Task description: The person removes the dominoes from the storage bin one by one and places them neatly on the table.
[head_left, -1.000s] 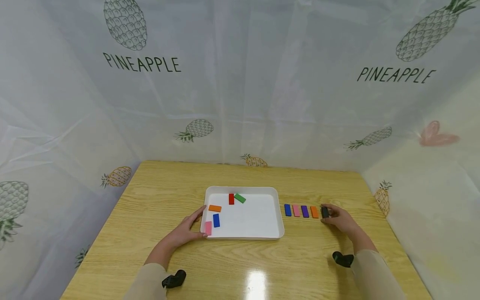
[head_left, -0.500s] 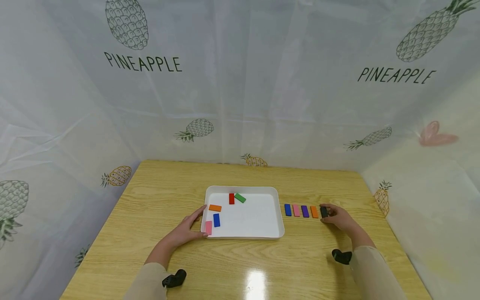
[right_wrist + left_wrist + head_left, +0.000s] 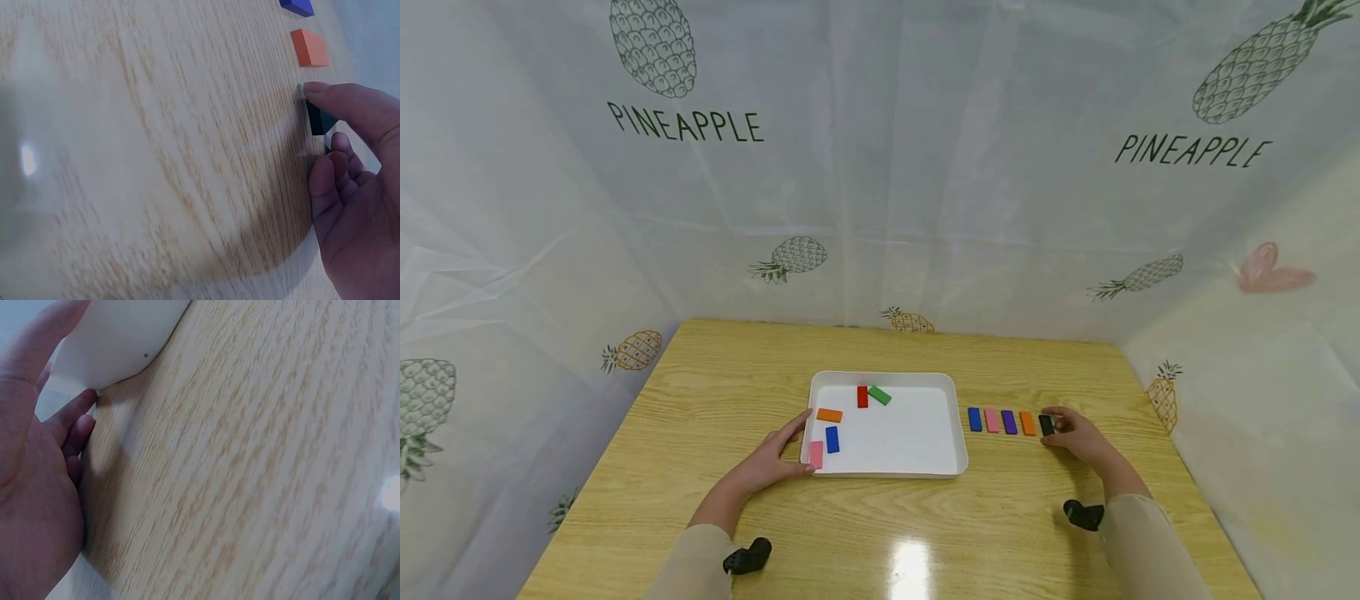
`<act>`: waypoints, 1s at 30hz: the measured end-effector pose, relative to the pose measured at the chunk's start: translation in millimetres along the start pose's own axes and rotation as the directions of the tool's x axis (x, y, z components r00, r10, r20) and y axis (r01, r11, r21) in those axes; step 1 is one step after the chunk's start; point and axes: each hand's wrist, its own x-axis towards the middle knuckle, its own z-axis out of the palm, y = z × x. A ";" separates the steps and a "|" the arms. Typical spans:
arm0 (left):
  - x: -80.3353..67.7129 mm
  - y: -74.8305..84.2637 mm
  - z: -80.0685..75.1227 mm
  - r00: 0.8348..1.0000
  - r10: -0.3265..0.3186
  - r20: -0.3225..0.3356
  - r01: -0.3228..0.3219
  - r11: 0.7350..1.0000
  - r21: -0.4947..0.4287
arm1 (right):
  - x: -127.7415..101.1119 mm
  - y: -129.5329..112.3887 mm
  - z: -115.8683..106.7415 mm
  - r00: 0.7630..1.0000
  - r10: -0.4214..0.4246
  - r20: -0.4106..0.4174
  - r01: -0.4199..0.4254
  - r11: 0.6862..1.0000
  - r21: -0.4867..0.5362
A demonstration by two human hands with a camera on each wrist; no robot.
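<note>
My left hand (image 3: 767,460) reaches to the white tray (image 3: 917,477) with thumb and fingers spread, touching its left side and near-left corner. In the left wrist view, fairly straight fingers (image 3: 81,406) meet the tray's outer wall (image 3: 125,344). On the right, my right hand (image 3: 1081,437) pinches a black block (image 3: 1047,426) by its ends, between thumb and a finger. That block lies at the right end of a row on the table, just beside an orange block (image 3: 1027,423). The right wrist view shows the thumb on the black block's (image 3: 317,119) near end.
Left of the orange block, the row holds a purple block (image 3: 1009,422), a pink block (image 3: 992,420) and a blue block (image 3: 974,419). Inside the tray lie red (image 3: 862,397), green, orange, blue and pink blocks. A printed curtain (image 3: 910,208) surrounds the wooden table (image 3: 850,533).
My right hand has shifted the black block slightly left, closer to the orange one, and it now lies more in line with the row. The left hand stays at the tray.
</note>
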 end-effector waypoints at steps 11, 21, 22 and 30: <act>1.0 -3.3 -0.3 1.000 0.006 0.004 -0.006 1.000 0.001 | -1.5 1.1 0.4 1.000 0.017 -0.010 -0.017 0.999 0.030; 0.3 -0.5 -0.3 1.000 0.014 0.002 -0.014 1.000 0.002 | -0.4 2.8 0.0 1.000 -0.009 -0.015 0.009 1.000 0.022; 0.3 -0.5 -0.3 1.000 0.016 0.002 -0.016 1.000 0.002 | -0.4 2.6 0.1 1.000 -0.008 -0.016 0.009 1.000 0.022; -0.2 0.7 -0.9 1.000 0.024 0.000 -0.024 1.000 0.013 | -0.1 1.4 0.2 1.000 -0.007 -0.021 0.007 1.000 0.026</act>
